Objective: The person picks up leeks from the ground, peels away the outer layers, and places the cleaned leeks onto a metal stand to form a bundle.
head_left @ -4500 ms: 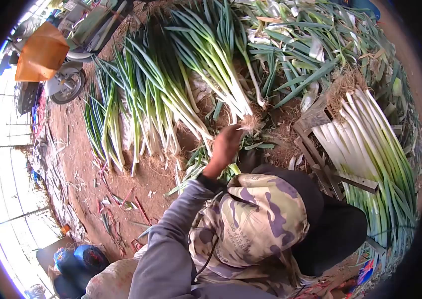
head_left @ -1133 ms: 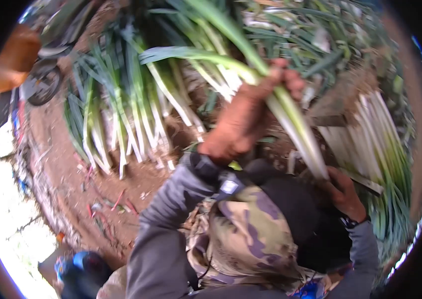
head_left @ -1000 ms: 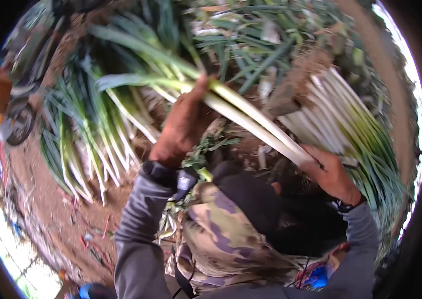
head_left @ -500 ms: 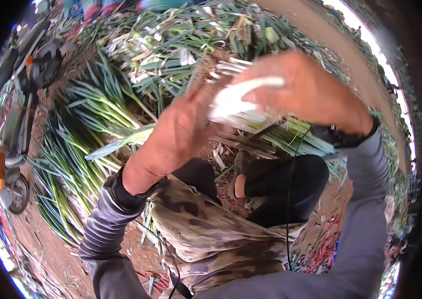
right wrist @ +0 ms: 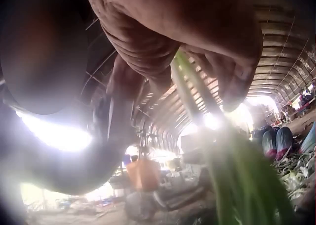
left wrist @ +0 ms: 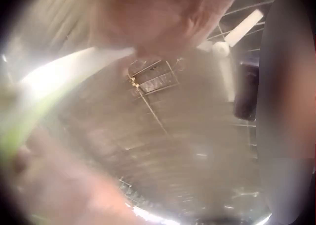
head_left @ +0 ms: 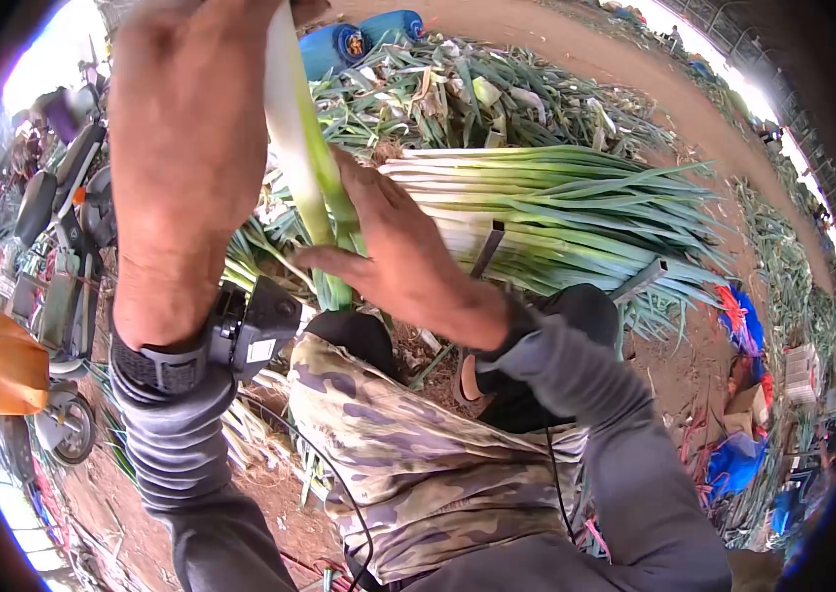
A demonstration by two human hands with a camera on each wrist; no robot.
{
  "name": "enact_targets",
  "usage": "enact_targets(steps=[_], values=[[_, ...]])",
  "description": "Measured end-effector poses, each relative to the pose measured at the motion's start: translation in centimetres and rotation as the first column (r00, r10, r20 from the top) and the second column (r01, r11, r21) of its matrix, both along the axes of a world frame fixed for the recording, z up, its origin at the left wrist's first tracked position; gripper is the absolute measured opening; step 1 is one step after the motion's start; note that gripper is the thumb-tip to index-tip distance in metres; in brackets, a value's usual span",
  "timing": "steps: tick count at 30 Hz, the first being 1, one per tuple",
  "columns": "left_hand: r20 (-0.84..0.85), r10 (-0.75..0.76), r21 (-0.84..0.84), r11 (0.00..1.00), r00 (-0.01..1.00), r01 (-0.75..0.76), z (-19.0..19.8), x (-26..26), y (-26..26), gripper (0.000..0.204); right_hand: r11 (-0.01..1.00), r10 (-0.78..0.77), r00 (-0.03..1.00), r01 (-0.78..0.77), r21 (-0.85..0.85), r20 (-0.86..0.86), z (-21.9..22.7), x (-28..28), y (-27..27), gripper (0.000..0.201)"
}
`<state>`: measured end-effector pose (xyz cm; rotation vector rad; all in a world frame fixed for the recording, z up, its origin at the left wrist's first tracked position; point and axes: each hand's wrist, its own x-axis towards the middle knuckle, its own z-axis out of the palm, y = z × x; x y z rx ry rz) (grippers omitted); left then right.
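Note:
In the head view, long green onion stalks (head_left: 291, 109) stand nearly upright at upper left, white part up and green leaves down. The left hand (head_left: 186, 148) grips them near their upper end; its fingers are mostly hidden behind the back of the hand. Lower down, the right hand (head_left: 408, 247) has its thumb and fingers around the green part. The left wrist view shows the white end (left wrist: 74, 69) meeting the left hand (left wrist: 163, 17). In the right wrist view, the stalks (right wrist: 190, 91) pass beneath the curled fingers of the right hand (right wrist: 197, 32).
A neat row of onions (head_left: 556, 197) lies on a metal-barred stand at right. Behind it are a heap of loose leaves (head_left: 497, 99) and blue sacks (head_left: 334, 51). A motorbike with an orange cover (head_left: 15, 365) stands at left; blue and red plastic (head_left: 733, 464) lies at right.
The held stalks swung from slanting across the front to nearly upright at upper left. The left hand rose; the right hand moved down and left from the white part. The head view shifted too.

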<state>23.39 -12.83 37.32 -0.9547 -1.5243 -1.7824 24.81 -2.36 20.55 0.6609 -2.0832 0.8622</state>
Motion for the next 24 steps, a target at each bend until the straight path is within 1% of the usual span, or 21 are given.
enact_targets(steps=[1,3,4,6,7,8,9,10,11,12,13,14,15,16,18,19,20,21,22,23,24], values=[[0.008,0.02,0.028,0.999,1.0,-0.02,0.5,0.9,0.7,0.031,0.995,-0.057,0.998,0.057,-0.077,0.001,-0.2,-0.1,-0.7,0.1],[-0.025,0.01,0.069,0.998,1.0,-0.009,1.5,2.5,1.7,0.027,0.967,-0.157,0.988,0.155,-0.204,0.007,0.1,0.6,-1.0,0.101],[-0.041,0.006,0.077,0.997,0.999,-0.003,1.9,3.2,2.2,0.025,0.953,-0.248,0.953,0.209,-0.219,-0.172,-0.1,0.0,-1.1,0.098],[-0.061,0.005,0.117,0.993,0.998,0.002,2.1,4.1,3.1,0.024,0.936,-0.309,0.944,0.281,-0.211,-0.112,-0.5,0.7,-1.1,0.086],[-0.071,0.01,0.153,0.988,0.997,0.001,2.2,4.4,3.7,0.024,0.942,-0.275,0.956,0.246,-0.228,-0.103,-0.6,0.6,-0.7,0.083],[-0.059,-0.063,0.147,0.987,0.996,0.071,2.1,5.0,3.6,0.026,0.946,-0.236,0.967,0.208,-0.247,-0.091,-0.8,0.2,-0.2,0.079],[-0.044,-0.092,0.132,0.987,0.995,0.097,2.3,5.2,3.5,0.028,0.949,-0.193,0.978,0.165,-0.269,-0.081,-1.0,-0.6,0.1,0.076],[-0.028,-0.12,0.117,0.986,0.992,0.122,2.5,5.4,3.3,0.029,0.948,-0.121,0.97,0.05,-0.316,-0.209,-1.8,-1.9,1.3,0.071],[-0.01,-0.102,0.099,0.99,0.995,0.102,3.2,4.9,3.2,0.031,0.959,-0.043,0.982,-0.012,-0.284,-0.187,-1.0,-2.1,2.6,0.068],[-0.009,-0.231,0.112,0.967,0.973,0.231,3.5,4.6,2.1,0.032,0.965,0.038,0.987,-0.078,-0.25,-0.159,0.0,-1.8,4.1,0.066],[-0.002,-0.357,0.128,0.926,0.934,0.354,3.8,4.3,1.0,0.033,0.963,0.174,0.985,-0.172,-0.208,-0.009,1.5,-0.7,5.5,0.061],[0.01,-0.473,0.146,0.873,0.881,0.466,4.1,3.9,-0.1,0.034,0.946,0.296,0.944,-0.269,-0.18,0.145,3.4,0.6,7.0,0.057],[0.006,-0.567,0.127,0.818,0.824,0.562,4.6,2.5,-0.8,0.033,0.932,0.354,0.882,-0.303,-0.201,0.311,4.7,1.3,8.6,0.053],[-0.013,-0.598,0.152,0.791,0.802,0.592,4.8,1.9,-1.1,0.032,0.916,0.401,0.788,-0.333,-0.225,0.467,6.0,1.7,10.2,0.048],[-0.053,-0.656,0.198,0.733,0.753,0.651,5.2,0.6,-1.7,0.029,0.836,0.521,0.602,-0.505,-0.217,0.606,8.8,2.4,12.8,0.056],[-0.068,-0.715,0.218,0.67,0.696,0.71,5.0,0.5,-2.1,0.028,0.842,0.501,0.618,-0.511,-0.174,0.606,9.5,2.8,13.2,0.055],[-0.104,-0.709,0.26,0.658,0.698,0.707,4.5,0.1,-2.0,0.026,0.831,0.529,0.608,-0.514,-0.214,0.592,9.8,3.1,13.6,0.054],[-0.141,-0.7,0.301,0.644,0.701,0.703,4.0,-0.1,-1.9,0.024,0.917,0.385,0.749,-0.375,-0.135,0.539,9.5,3.3,13.1,0.05],[-0.177,-0.688,0.339,0.629,0.704,0.7,3.6,-0.2,-1.8,0.022,0.974,0.221,0.856,-0.214,-0.069,0.467,9.0,3.8,12.7,0.048],[-0.162,-0.68,0.371,0.63,0.715,0.682,3.1,0.0,-2.1,0.021,0.995,0.092,0.909,-0.099,-0.003,0.407,8.1,3.9,12.3,0.05],[-0.111,-0.661,0.382,0.661,0.742,0.646,3.7,-0.4,-2.7,0.021,0.998,-0.041,0.942,0.024,0.054,0.334,7.2,4.0,11.5,0.052]])
